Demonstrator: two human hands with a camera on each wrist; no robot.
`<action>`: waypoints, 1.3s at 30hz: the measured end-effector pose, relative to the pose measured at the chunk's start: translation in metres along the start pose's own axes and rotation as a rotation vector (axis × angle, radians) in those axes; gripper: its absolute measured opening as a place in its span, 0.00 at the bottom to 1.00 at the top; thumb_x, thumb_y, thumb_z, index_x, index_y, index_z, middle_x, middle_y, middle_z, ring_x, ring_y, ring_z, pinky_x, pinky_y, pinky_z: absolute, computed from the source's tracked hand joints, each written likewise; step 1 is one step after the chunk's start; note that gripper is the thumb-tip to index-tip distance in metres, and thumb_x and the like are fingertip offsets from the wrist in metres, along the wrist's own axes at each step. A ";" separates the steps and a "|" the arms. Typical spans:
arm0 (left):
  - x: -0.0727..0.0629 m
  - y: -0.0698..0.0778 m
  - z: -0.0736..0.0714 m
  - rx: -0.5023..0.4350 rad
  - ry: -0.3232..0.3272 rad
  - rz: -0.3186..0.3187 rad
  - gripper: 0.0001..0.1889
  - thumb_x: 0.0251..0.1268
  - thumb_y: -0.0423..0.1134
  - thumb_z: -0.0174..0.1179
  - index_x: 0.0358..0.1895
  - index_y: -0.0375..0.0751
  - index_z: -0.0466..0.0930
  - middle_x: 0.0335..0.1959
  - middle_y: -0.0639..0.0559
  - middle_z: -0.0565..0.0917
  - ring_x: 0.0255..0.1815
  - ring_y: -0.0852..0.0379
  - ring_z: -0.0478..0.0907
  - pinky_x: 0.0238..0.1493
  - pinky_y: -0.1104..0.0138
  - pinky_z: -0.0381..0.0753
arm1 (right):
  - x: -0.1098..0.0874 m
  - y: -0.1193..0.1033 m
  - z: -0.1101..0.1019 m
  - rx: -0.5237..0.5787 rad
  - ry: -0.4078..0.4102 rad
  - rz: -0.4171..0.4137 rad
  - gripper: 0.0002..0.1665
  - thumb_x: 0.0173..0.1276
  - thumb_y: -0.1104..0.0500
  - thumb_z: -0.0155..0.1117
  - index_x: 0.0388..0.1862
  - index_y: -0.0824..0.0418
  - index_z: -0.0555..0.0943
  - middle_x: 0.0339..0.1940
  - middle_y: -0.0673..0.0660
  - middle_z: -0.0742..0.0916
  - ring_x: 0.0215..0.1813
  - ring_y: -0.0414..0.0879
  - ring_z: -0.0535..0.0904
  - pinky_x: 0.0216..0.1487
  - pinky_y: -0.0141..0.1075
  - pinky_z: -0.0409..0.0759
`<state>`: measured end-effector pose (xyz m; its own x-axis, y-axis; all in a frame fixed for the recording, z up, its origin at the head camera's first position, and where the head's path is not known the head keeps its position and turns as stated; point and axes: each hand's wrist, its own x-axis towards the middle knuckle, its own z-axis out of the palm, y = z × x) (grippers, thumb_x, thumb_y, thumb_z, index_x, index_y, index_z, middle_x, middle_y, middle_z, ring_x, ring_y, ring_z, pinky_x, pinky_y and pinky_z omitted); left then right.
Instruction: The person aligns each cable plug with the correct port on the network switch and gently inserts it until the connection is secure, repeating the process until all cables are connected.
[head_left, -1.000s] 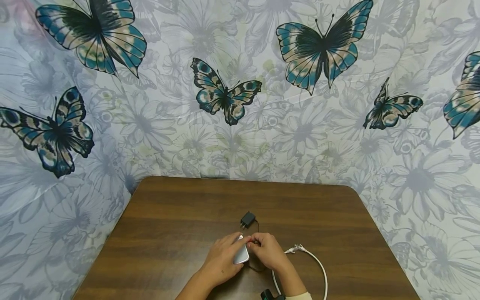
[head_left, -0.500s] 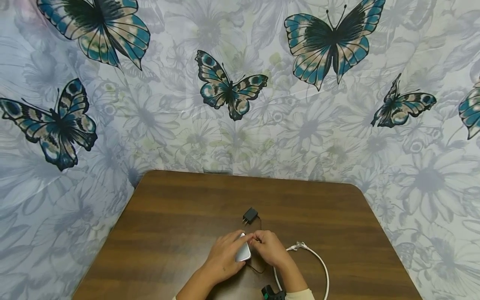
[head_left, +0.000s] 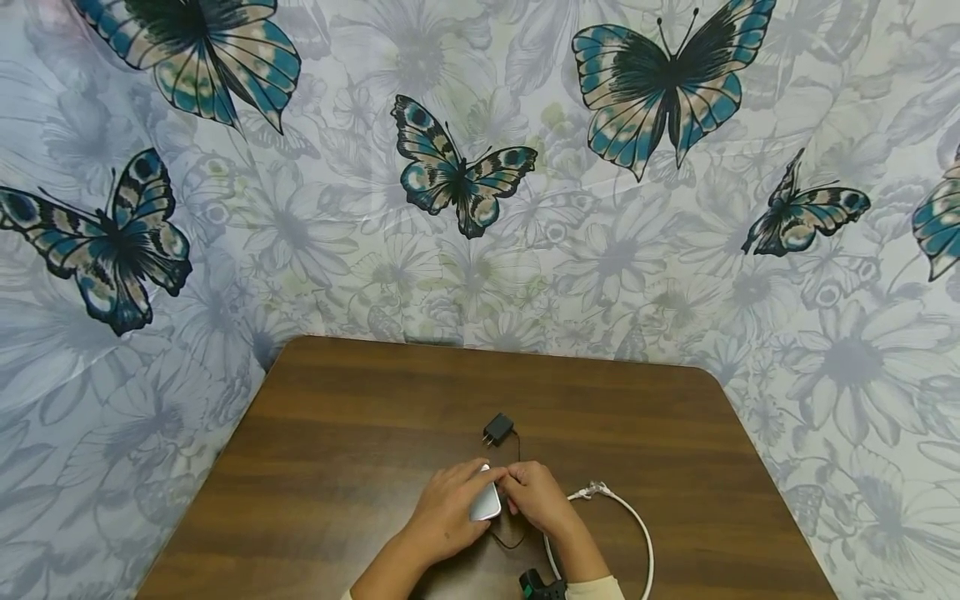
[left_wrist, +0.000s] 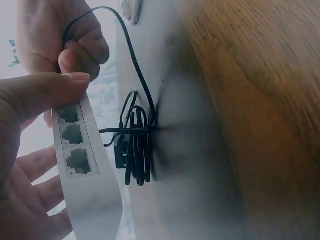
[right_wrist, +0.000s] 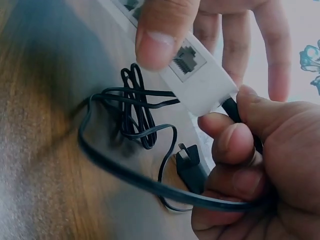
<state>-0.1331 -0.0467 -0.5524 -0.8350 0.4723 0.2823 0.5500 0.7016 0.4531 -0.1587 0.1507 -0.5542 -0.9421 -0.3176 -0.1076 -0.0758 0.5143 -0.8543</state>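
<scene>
Holding the white box (head_left: 486, 504) over the table (head_left: 337, 433) in the left hand (head_left: 446, 512). Pinching the black cable (right_wrist: 160, 187) at the box's end with the right hand (head_left: 542, 500), dangling a fingertip lower than half a second ago. Showing ports (left_wrist: 79, 161) only in wrist views.

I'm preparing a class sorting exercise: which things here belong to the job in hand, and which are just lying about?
Job in hand:
white network switch, in the left hand
black power cord, in the right hand
black power adapter

Apparently lying about:
white cable, probably network, looped on the table
</scene>
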 end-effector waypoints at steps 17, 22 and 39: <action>0.002 0.001 0.000 -0.020 -0.058 -0.070 0.46 0.49 0.45 0.78 0.74 0.52 0.65 0.69 0.54 0.74 0.66 0.48 0.74 0.60 0.46 0.74 | 0.000 -0.002 0.003 0.017 0.121 -0.072 0.13 0.74 0.51 0.60 0.47 0.59 0.80 0.38 0.50 0.86 0.39 0.39 0.79 0.39 0.32 0.77; 0.002 0.001 -0.002 -0.020 -0.060 -0.082 0.46 0.49 0.46 0.78 0.74 0.50 0.64 0.70 0.50 0.74 0.67 0.46 0.73 0.60 0.45 0.74 | 0.000 0.000 0.000 0.031 0.098 -0.089 0.08 0.72 0.57 0.63 0.44 0.60 0.82 0.39 0.52 0.86 0.38 0.40 0.79 0.38 0.31 0.76; 0.005 -0.003 -0.014 -0.029 -0.141 -0.062 0.44 0.52 0.48 0.75 0.74 0.48 0.65 0.71 0.50 0.72 0.67 0.47 0.73 0.63 0.48 0.73 | -0.005 0.001 -0.015 -0.001 0.041 -0.147 0.12 0.70 0.53 0.66 0.46 0.57 0.87 0.45 0.50 0.89 0.46 0.42 0.83 0.45 0.31 0.79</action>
<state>-0.1392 -0.0534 -0.5406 -0.8557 0.5003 0.1322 0.4951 0.7172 0.4904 -0.1589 0.1645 -0.5471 -0.9332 -0.3571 0.0396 -0.2144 0.4650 -0.8590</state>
